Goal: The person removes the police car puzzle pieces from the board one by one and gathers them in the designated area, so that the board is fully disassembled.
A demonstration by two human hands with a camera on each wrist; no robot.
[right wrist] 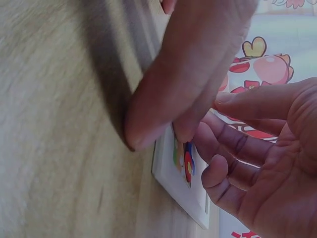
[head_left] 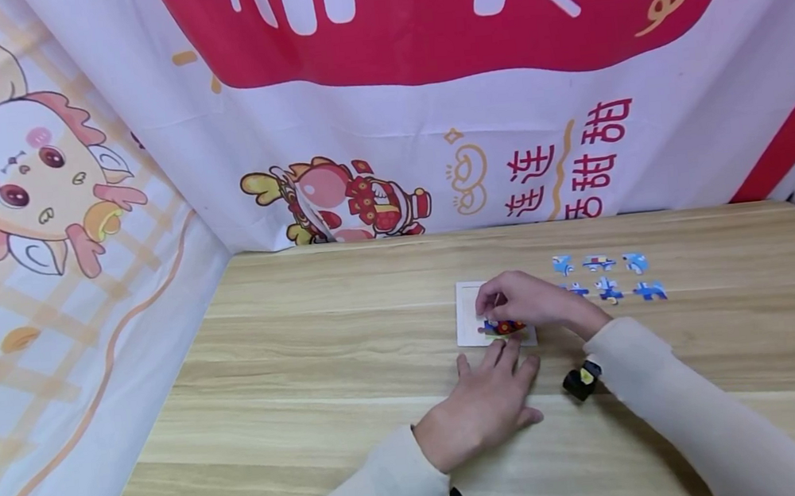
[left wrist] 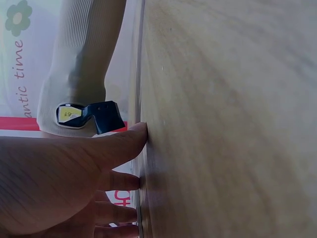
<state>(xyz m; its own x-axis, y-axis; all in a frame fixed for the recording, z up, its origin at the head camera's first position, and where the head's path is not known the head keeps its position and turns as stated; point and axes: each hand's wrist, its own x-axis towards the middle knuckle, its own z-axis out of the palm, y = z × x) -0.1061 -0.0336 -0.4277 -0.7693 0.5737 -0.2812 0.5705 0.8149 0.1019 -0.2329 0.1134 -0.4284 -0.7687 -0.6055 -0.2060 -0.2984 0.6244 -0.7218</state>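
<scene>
A small white puzzle tray (head_left: 473, 336) lies on the table, with colourful joined puzzle pieces (head_left: 509, 327) in its near right part. Over the tray is my right hand (head_left: 528, 299), its fingers bent and thumb near the index fingertip; whether a piece sits between them is hidden. My left hand (head_left: 487, 399) lies palm down with spread fingers, the foremost tips touching the tray's near edge. In the right wrist view, left-hand fingers (right wrist: 158, 104) reach down beside the tray (right wrist: 173, 191), with the bent right hand (right wrist: 267, 163) close by. The left wrist view shows the left thumb (left wrist: 119, 146) at the tabletop.
Several loose blue puzzle pieces (head_left: 608, 290) lie in two rows right of the tray. The wood-grain table (head_left: 294, 370) meets a printed cloth (head_left: 370, 115) at the back and another cloth on the left. Black wrist devices (head_left: 583, 380) hang at both cuffs.
</scene>
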